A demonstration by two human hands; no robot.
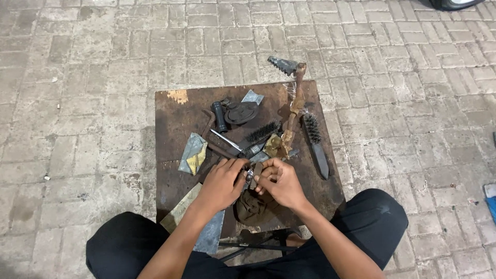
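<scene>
Over the near edge of the worn wooden board (170, 129), the left hand (221, 185) and right hand (281, 182) are both pinching a small metal part (251, 174), seemingly stiff, light, perhaps greasy, best gripped by its ends, near the wire brush (315, 139).

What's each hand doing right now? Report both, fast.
Left hand: closed on one end of a small metal part.
Right hand: fingers curled, pinching the same part from the other side.
</scene>
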